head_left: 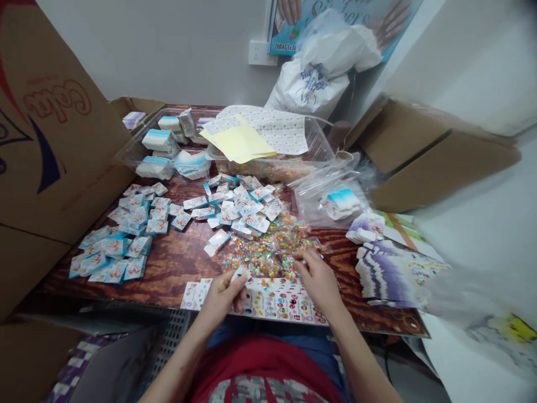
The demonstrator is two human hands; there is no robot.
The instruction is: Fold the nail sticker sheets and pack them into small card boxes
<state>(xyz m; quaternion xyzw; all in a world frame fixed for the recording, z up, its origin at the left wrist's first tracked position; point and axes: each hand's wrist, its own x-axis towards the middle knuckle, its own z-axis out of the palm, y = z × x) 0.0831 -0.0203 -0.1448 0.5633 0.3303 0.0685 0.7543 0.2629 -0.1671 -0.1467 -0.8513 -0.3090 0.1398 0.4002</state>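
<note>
My left hand [222,296] is closed around a small white printed piece [241,272], likely a small box or folded card; the fingers cover most of it. My right hand [318,280] reaches over the right side of a heap of small clear bags with colourful bits [272,246]. Its fingers are bent and slightly apart at the bags, with nothing visible between them. Below both hands, printed sticker sheets [289,302] lie along the table's front edge. A small white and blue box [217,242] rests just beyond my left hand.
Small hand-printed boxes lie in a middle heap [243,204] and a left pile [121,246]. Behind are clear plastic trays [213,162] with stacked cartons and paper sheets. Purple-white flat cartons [377,274] lie right, near a clear bag [306,196]. Large cardboard boxes flank both sides.
</note>
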